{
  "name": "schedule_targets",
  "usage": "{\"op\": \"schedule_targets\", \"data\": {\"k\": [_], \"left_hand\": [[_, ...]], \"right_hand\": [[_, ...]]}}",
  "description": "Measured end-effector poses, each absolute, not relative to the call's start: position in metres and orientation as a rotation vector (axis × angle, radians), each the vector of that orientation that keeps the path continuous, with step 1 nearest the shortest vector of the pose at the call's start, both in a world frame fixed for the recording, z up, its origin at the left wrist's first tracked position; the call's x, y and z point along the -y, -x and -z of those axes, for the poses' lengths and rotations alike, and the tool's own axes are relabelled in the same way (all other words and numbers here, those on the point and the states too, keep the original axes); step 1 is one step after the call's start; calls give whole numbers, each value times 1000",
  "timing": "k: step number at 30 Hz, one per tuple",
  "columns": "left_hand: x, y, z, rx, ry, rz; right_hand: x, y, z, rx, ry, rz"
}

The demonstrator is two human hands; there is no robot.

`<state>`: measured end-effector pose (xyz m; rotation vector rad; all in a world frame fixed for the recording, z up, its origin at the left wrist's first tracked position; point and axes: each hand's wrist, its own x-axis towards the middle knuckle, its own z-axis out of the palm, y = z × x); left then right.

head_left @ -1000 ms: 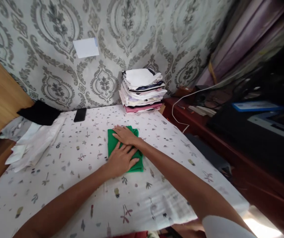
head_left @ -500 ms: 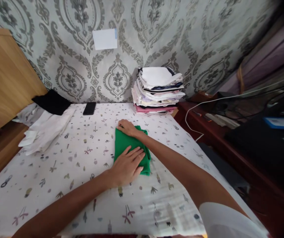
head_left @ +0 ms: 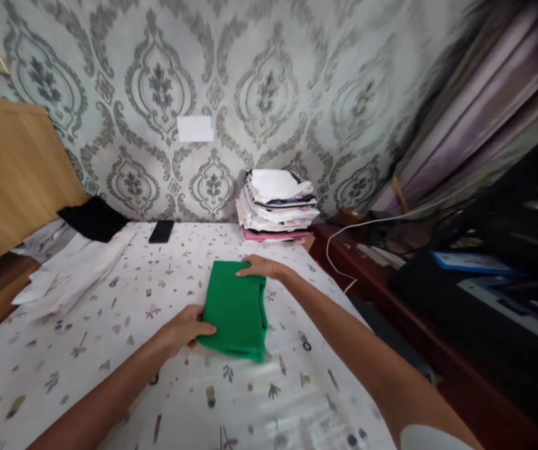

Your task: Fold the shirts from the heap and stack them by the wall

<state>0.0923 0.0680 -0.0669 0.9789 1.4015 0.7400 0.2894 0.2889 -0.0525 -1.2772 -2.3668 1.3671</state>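
A green folded garment (head_left: 235, 306) lies on the patterned sheet in front of me, its layered folds showing along the right side. My left hand (head_left: 187, 328) grips its near left corner, thumb on top and the other fingers tucked underneath. At the far right corner, my right hand (head_left: 258, 267) holds the cloth with the thumb side on top; part of its fingers is hidden behind the edge.
Beyond the garment, a tall stack of folded clothes (head_left: 276, 215) stands against the wall. A black phone (head_left: 161, 232) lies to its left. White clothes (head_left: 69, 275) and a black cloth (head_left: 94, 219) lie at the left. A white cable (head_left: 329, 247) runs along the right.
My hands have gone from lying flat on the green garment to gripping its near left and far right corners. The garment looks turned slightly, and the camera view has tilted up.
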Motion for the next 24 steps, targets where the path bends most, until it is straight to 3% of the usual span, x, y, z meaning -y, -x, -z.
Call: {"op": "schedule_targets", "data": {"k": [4,8,13,18,22,24], "left_hand": [[-76,-82,56,-1307,-738,-1079],[-83,-87,60,-1143,-412,-1267],[-110,-103,67,-1111,-572,-1262],[-193,-109,5,-1061,-953,-1424],[-297,-133,-75,-969,-1142,-1565],[-352,-148,-105,-987,-1234,-1659]], "right_hand": [[-263,-320,50,1839,1057,-1720],[-241,-338,61,1535,1053,-1742],[-238,-352,60,1431,952,-1685],[-291,-378,6,1420,864,-1313],[-375,-388,-69,1536,1177,-650],[-420,-388,-102,1525,1255,-545]]}}
